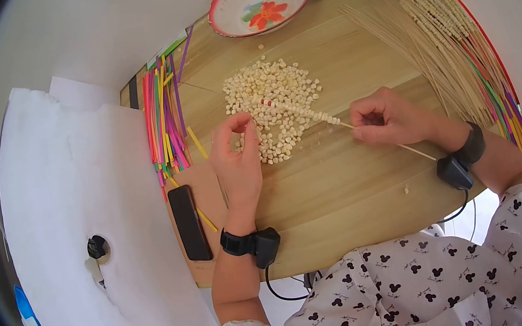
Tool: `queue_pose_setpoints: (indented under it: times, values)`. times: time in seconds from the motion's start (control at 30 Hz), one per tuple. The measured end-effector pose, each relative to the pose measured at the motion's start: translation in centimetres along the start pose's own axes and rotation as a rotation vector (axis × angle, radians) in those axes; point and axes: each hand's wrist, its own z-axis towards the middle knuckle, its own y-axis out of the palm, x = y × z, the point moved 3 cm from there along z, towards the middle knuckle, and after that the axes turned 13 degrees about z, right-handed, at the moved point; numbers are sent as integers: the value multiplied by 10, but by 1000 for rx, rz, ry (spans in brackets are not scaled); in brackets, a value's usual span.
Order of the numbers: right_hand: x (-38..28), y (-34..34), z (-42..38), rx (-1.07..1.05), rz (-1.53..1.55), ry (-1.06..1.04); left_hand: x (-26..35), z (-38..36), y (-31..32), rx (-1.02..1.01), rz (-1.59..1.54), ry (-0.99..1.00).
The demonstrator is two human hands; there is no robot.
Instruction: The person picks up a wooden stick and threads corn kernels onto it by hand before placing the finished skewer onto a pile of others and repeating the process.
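On the wooden table (349,210), which is standing between pale walls, the right hand (381,119) is pinching a thin stick (307,113) of threaded kernels, slanting over the kernel pile (271,84). The left hand (240,159) is curling at the pile's edge; whether its fingers are gripping a kernel, I cannot tell. A flowered bowl (260,0) is lying behind, and a phone (189,223) is resting at the left.
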Motion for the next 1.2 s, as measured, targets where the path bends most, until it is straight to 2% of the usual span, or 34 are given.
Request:
queue_pose_setpoints:
  times: [0.03,0.1,0.2,0.63,0.73,0.8,0.83,0.9,0.93,1.0,1.2]
  values:
    - [1,0,0,1,-10,-7,-2,0,1,-10,3,-1]
    - [3,0,0,8,-18,-12,0,0,6,-45,173,199]
    - [3,2,-3,-15,-26,-33,6,-6,7,-28,248,275]
    - [2,4,-2,-26,2,33,4,-6,13,0,349,288]
    - [-1,4,-3,-15,-6,42,-1,-5,8,36,221,242]
    - [-4,2,0,-12,-35,22,-9,2,2,10,25,53]
    - [-4,2,-1,-20,-16,55,-13,4,0,23,28,50]
    - [-4,2,-1,-36,-4,77,-29,7,2,-72,-333,-183]
    - [-3,1,-2,-43,-4,72,-29,9,2,-61,-331,-179]
    - [0,1,-2,-53,-5,65,-27,10,3,-1,-533,-232]
    - [-1,2,-3,-68,-4,16,-29,10,3,-50,-552,-257]
